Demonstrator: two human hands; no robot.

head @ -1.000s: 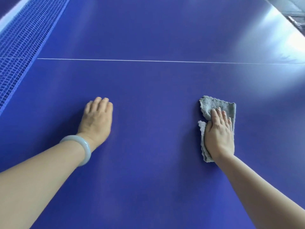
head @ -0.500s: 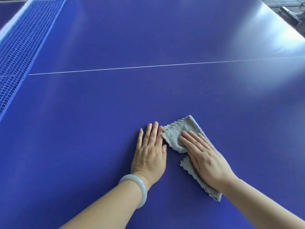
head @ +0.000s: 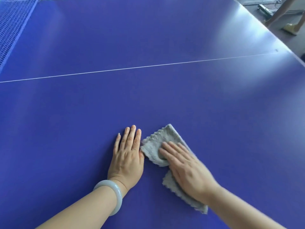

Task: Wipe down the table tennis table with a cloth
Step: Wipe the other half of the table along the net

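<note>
The blue table tennis table [head: 148, 100] fills the view, with a thin white centre line across it. A folded grey cloth [head: 158, 146] lies flat on the near half. My right hand [head: 186, 171] presses down on the cloth with straight fingers, covering its middle. My left hand [head: 127, 156] rests flat on the bare table just left of the cloth, its thumb side touching the cloth's edge. A pale bangle circles my left wrist.
The blue net [head: 11, 27] runs along the far left. The table's right edge [head: 270, 33] slants down the upper right. Beyond that edge a person's leg and yellow shoe [head: 290, 28] stand on the floor.
One second ago my hands were far apart; my right hand has swept the cloth leftward until it meets my left hand. Over the last half second the hands have barely shifted.
</note>
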